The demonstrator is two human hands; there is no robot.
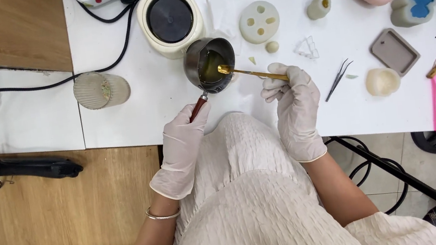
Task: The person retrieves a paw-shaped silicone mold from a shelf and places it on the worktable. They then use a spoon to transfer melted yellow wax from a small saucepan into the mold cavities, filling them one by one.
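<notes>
Both hands wear pale, thin disposable gloves that end just past the wrists; the forearms below are bare. The left hand (pixel 183 143) is curled in a closed grip, thumb and fingertips pinched together at its top end, a thin metal bangle on its wrist. The right hand (pixel 296 108) is also closed, fingers bunched at the top.

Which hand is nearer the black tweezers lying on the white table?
Right. The right hand, holding the gold spoon, sits just left of the tweezers. The left hand grips the small pot by its handle, farther left.
</notes>
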